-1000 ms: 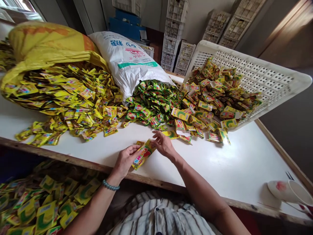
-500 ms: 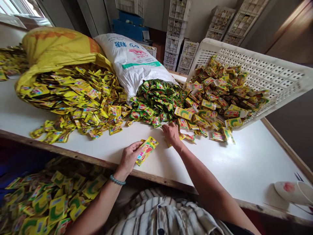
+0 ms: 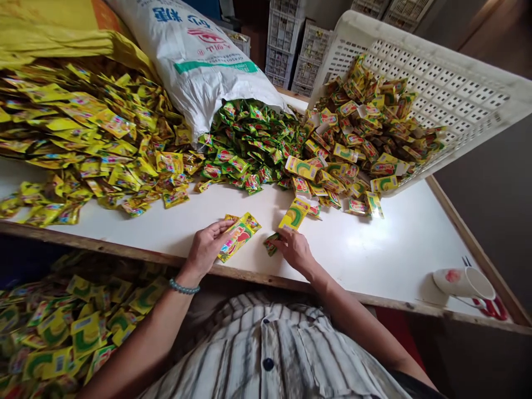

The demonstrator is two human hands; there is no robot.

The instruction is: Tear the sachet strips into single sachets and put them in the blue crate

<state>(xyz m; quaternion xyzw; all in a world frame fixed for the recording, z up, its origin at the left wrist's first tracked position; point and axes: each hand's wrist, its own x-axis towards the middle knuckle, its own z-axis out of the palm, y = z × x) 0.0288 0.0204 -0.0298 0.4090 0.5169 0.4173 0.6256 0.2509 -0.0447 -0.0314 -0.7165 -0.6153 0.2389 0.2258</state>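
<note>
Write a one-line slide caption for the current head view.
Left hand on a yellow packet, right hand holding a small box, before heaped sachets.

And here we are, a single view from the wearer's head, looking forward and down over the shirt (image 3: 266, 354): left hand (image 3: 203, 246) and right hand (image 3: 296, 247) fairly near, table (image 3: 374, 255) around them, crates (image 3: 283, 44) well beyond.
</note>
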